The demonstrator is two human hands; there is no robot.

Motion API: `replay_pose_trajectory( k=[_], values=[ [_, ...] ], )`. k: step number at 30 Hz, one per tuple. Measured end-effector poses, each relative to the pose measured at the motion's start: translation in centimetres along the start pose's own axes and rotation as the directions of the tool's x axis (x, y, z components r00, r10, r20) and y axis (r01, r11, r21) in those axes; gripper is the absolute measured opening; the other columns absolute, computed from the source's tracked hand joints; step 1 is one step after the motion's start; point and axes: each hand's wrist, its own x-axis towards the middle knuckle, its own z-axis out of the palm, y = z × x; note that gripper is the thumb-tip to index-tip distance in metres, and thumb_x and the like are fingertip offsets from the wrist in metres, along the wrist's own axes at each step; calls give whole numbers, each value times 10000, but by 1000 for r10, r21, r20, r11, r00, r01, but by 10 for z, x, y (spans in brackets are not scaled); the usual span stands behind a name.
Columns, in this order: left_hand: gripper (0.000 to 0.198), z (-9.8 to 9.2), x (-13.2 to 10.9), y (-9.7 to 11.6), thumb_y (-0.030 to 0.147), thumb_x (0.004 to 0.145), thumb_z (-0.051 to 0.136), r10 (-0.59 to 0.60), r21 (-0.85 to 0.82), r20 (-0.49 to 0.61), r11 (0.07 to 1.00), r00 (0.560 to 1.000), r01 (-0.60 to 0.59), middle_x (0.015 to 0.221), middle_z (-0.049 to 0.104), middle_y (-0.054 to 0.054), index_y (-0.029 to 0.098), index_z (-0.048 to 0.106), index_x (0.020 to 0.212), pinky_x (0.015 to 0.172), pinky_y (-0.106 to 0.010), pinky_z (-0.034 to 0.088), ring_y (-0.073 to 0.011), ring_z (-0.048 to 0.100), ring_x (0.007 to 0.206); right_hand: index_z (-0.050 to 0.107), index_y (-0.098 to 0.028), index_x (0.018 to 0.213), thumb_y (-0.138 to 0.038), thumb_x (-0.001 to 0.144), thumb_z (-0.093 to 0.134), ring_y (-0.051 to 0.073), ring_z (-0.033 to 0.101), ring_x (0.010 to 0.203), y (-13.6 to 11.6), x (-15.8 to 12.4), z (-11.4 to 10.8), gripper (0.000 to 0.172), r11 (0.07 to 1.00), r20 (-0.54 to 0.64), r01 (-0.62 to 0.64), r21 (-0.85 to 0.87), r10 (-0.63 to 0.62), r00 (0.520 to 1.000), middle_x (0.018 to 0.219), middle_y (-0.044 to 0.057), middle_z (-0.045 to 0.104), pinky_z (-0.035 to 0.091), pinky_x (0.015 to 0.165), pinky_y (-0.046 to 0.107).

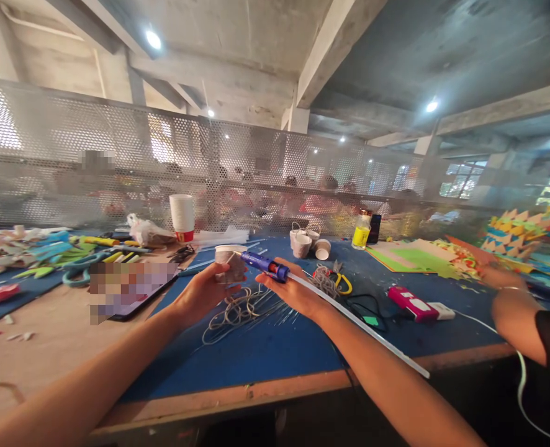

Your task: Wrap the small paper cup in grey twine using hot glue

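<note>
My left hand [206,292] is closed round a small cup [232,266] wrapped in greyish cord, its pale rim facing up. In my right hand [293,290] is a blue hot glue gun [266,267], its nozzle at the cup's rim. A long white glue stick [363,326] runs out of the gun's back and along my right forearm. Below both hands, loose grey cord [231,316] lies in loops on the blue mat [200,366]. Beyond the glue gun stand several small cord-wrapped cups [300,244], one of them tipped on its side.
Left of my hands lie a phone [139,288] and blue-handled scissors [82,270]. Behind stand stacked paper cups [182,217] and a yellow-labelled bottle [361,230]. Yellow-handled scissors [344,282] and a pink power bank [412,303] lie to the right. Another person's arm [519,313] reaches in at the right.
</note>
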Motion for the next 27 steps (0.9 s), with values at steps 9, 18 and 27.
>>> replay_pose_trajectory(
  k=[9,18,27],
  values=[
    [279,-2,-1,0,249,819,658,3,4,11,1000,1000,-3,1041,786,-134,142,771,1051,809,-371,567,-281,721,943,528,-213,775,-533,922,648,133,531,690,-2,1,-4,372,998,-4,14,-63,-14,1000,724,-28,531,432,641,243],
    [265,3,-2,2,228,816,655,5,20,-14,1000,1000,-5,1022,793,-133,149,770,1041,801,-368,573,-279,731,919,517,-216,766,-525,926,641,124,513,656,-5,1,-4,369,993,-16,23,-114,-25,1000,712,-34,515,403,606,241],
    [275,2,-2,2,236,819,649,4,29,-20,1000,1000,-3,1041,789,-135,147,768,1051,802,-363,572,-277,728,934,500,-215,768,-511,928,651,119,503,666,-2,2,-3,369,994,-22,37,-105,-39,999,734,-36,506,392,627,241]
  ],
)
